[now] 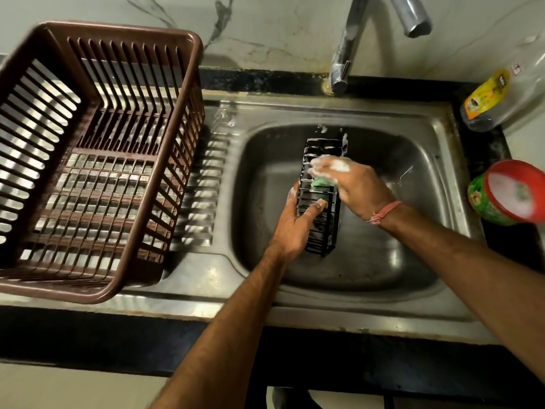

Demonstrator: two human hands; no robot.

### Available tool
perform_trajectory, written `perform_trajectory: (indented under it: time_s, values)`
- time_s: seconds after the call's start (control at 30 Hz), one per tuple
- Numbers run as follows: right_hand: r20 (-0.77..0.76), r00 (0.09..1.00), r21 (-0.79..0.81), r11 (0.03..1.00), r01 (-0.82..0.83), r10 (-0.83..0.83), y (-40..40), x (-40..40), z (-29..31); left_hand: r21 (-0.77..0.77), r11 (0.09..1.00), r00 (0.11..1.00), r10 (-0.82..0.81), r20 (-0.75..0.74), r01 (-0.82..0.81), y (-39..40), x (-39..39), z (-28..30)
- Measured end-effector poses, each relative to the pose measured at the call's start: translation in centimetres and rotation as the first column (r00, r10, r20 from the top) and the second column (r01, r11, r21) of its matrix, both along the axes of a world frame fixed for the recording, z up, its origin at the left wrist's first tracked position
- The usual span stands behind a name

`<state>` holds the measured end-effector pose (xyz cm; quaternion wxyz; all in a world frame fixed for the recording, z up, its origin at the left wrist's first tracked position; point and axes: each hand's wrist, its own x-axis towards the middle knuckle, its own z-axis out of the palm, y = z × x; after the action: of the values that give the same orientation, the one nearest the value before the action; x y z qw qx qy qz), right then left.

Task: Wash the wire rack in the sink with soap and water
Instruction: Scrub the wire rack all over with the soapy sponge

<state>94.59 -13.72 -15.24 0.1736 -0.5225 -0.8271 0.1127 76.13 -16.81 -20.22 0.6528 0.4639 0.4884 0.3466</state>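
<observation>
Black wire rack [320, 199]: left hand [292, 228] fingers grip it, right hand [358, 187] fingers pinch one green sponge [320, 182].

My single head-worn view looks steeply down and forward from above the near edge of the sink [348, 112], close enough that my forearms enter from the bottom of the frame. The basin fills the centre, with the faucet [343, 59] and wall behind it at the top. The brown dish basket [97, 160] lies left of the sink; wide-angle curvature bends the edges.
</observation>
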Motion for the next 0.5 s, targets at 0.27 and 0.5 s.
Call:
perform_trajectory:
  time_s: [0.27,0.5]
  values:
    - [-0.179,0.884,-0.052,0.901,0.430,-0.432,4.6,0.0,0.5,0.031,1.000,1.000,-0.005,-0.013,0.005,0.1,0.3,0.1]
    - [0.175,0.971,-0.023,0.985,0.170,-0.164,1.0,-1.2,-0.1,0.022,0.999,0.999,-0.028,-0.031,0.028,-0.1,0.0,0.5]
